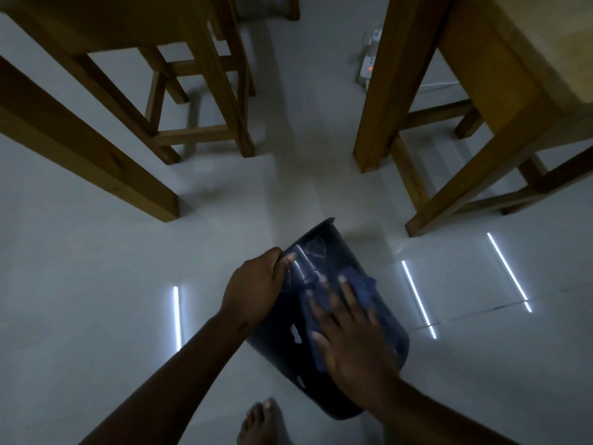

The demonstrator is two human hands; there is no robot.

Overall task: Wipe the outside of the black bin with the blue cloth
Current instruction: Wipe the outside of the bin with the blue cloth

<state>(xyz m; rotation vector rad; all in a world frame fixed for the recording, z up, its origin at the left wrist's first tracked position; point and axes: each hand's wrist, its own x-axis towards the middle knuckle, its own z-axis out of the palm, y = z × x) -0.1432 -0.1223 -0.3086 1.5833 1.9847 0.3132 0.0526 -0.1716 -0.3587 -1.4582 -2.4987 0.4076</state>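
Your right hand point(348, 332) presses the blue cloth point(359, 285) flat, fingers spread, on the tilted black bin point(324, 252) on the floor point(96, 268), left hand point(256, 284) clamped on its edge; use firm, overlapping strokes, rotating it.

1. Looks like a room in a home, dimly lit, perhaps a dining area.
2. Glossy pale tiled floor point(96, 268) mirroring ceiling light strips.
3. Wooden table point(500, 75) and wooden stools point(199, 91).
4. White power strip point(367, 64) lying on the floor.
5. Bare foot point(261, 422) on the tiles.
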